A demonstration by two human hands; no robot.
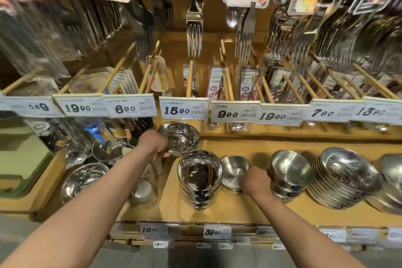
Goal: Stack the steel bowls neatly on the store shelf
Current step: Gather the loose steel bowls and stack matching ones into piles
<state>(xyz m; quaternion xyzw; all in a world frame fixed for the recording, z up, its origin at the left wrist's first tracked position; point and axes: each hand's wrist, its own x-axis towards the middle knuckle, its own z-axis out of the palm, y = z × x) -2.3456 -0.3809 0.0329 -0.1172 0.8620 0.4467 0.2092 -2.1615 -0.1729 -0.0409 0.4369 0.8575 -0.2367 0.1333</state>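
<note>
Steel bowl point(178, 137) in left hand point(153, 142); right hand point(255, 181) grips stack point(287, 175)

Warm yellowish light falls on a tan wooden store shelf point(250, 213). A row of white price tags point(183, 111) runs straight across from nine to three o'clock. Packaged forks point(194, 28) hang from eleven to one o'clock over angled wooden dividers point(226, 80). Smaller price labels point(216, 232) line the shelf's front edge at six o'clock.
</note>
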